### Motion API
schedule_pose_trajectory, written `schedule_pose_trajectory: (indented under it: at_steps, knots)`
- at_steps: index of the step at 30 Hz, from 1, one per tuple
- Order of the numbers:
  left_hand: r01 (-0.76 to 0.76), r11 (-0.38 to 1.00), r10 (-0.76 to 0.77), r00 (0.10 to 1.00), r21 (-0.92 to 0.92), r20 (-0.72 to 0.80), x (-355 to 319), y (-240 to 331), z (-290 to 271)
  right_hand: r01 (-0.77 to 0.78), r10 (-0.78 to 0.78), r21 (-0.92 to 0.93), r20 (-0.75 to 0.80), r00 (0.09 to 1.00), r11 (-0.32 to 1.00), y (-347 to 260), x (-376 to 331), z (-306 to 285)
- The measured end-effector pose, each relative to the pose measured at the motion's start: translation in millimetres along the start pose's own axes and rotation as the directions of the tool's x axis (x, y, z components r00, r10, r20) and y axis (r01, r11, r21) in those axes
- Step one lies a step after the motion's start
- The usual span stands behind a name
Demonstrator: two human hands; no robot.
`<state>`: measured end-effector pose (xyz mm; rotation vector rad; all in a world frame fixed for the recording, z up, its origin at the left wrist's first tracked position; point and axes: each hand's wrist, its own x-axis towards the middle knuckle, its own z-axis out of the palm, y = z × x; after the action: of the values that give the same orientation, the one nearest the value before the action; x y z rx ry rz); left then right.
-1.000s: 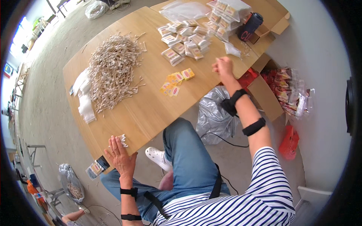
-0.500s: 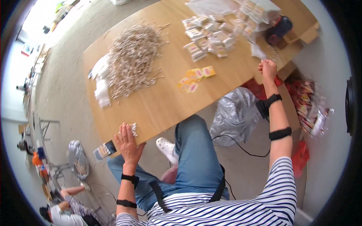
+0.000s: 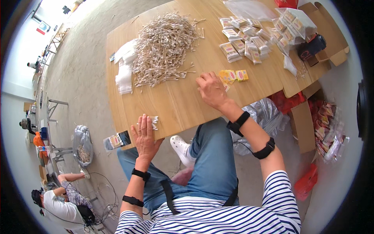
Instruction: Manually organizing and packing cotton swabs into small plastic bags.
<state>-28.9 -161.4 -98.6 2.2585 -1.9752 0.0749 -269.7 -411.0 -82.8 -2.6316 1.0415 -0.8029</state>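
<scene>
Near the table's left front corner, my left hand [image 3: 145,136] lies flat with fingers stretched out. It rests against a small row of cotton swabs [image 3: 154,123], partly covering it. My right hand [image 3: 212,89] is over the middle of the table, its fingers bent and drawn together; anything inside them is hidden. Just right of it lie yellow printed cards [image 3: 227,76], some behind the hand, and a small yellow packet [image 3: 242,75]. Beyond both hands spreads a big loose heap of cotton swabs [image 3: 165,46].
White plastic bags [image 3: 124,76] lie left of the heap. Packed swab packets [image 3: 249,39] are piled at the far right, near a dark cup [image 3: 313,46] and an open cardboard box [image 3: 331,35]. A packet [image 3: 117,141] overhangs the left corner. Another person [image 3: 64,206] is at lower left.
My right hand has come left from beside the white plastic piece at the table's right to the yellow cards. My left hand stays flat by the swabs. The view has shifted.
</scene>
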Motion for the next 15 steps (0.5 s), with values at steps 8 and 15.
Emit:
schedule_pose_trajectory:
  at_steps: [8,15]
  knots:
    - [0.026,1.0,-0.026,1.0,-0.016,0.004,-2,-4,1,0.035,-0.024,-0.131,0.09,0.996,0.991,-12,29,21]
    - [0.02,0.999,-0.02,1.0,-0.029,-0.018,-1,-4,4,0.025,-0.025,-0.055,0.003,1.0,0.998,-25,42,36]
